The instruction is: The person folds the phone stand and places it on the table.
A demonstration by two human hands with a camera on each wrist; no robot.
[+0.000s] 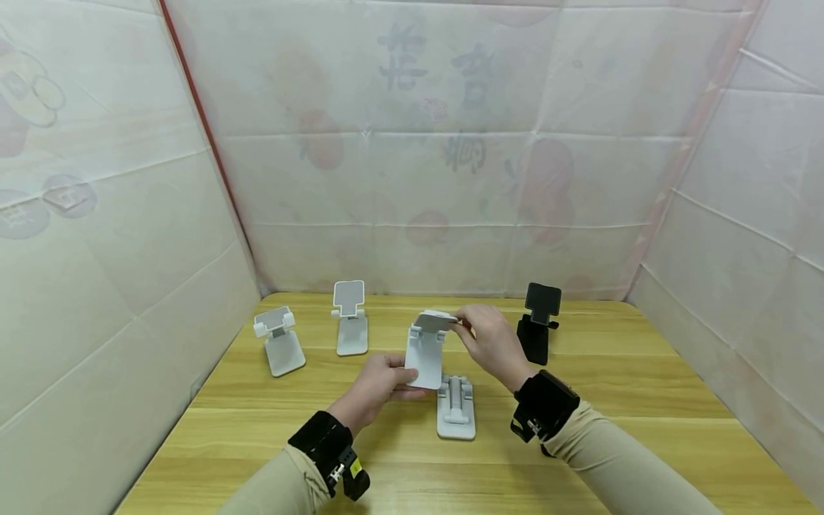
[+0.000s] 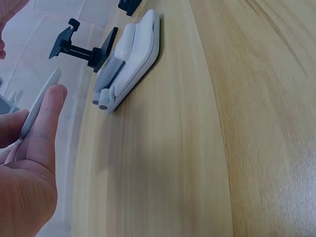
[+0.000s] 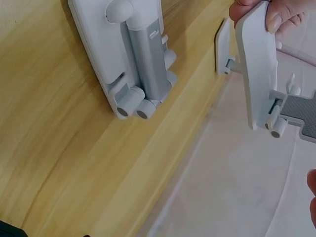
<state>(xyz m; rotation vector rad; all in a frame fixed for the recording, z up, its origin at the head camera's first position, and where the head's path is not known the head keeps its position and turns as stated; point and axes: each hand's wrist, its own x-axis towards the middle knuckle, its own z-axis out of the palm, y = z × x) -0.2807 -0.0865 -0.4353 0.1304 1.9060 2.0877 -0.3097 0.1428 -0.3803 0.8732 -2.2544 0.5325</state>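
A white phone stand (image 1: 426, 350) is held above the table between both hands. My left hand (image 1: 402, 375) grips its flat base from below; in the left wrist view the thumb (image 2: 47, 123) presses along the base's thin edge (image 2: 42, 101). My right hand (image 1: 465, 325) pinches the stand's top cradle (image 1: 438, 319). The right wrist view shows the base (image 3: 256, 64) edge-on, its hinge and the grey-padded cradle (image 3: 306, 111), with left fingers (image 3: 274, 15) on the base's end.
A folded white stand (image 1: 455, 408) (image 2: 131, 54) (image 3: 128, 49) lies flat on the wooden table (image 1: 611, 429) just under the hands. Two unfolded white stands (image 1: 280, 343) (image 1: 350, 325) stand at back left, a black one (image 1: 539, 329) (image 2: 84, 47) at back right. Cloth walls enclose the table.
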